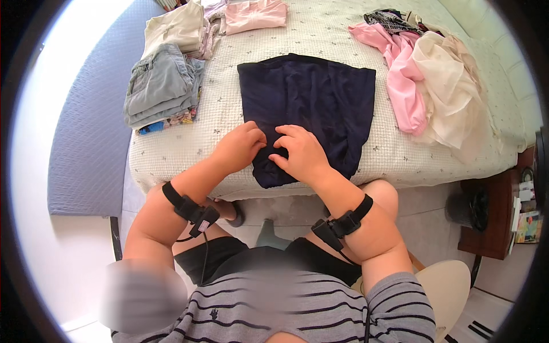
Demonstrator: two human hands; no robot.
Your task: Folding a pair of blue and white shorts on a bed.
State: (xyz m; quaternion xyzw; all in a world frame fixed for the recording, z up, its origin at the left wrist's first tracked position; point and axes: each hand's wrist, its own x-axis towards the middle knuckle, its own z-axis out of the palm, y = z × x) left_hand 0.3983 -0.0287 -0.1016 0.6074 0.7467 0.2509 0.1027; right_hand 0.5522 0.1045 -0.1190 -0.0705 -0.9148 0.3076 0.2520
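Observation:
A dark navy garment (309, 94) lies spread on the bed in front of me, with its lower end near the bed's front edge. Its exact kind is hard to tell. My left hand (242, 145) is at the garment's left edge with curled fingers; whether cloth is pinched between them is hidden. Over the lower left part of the garment is my right hand (302, 152), its fingers and thumb apart and nothing visible between them. The fingertips of both hands face each other across a short gap.
Folded grey-blue jeans (161, 85) top a stack at left, by folded cream clothes (173, 28). A folded pink garment (256, 17) lies at the back. Loose at right are a pink garment (405, 81) and sheer cream fabric (448, 90). A checked cover (214, 98) spans the bed.

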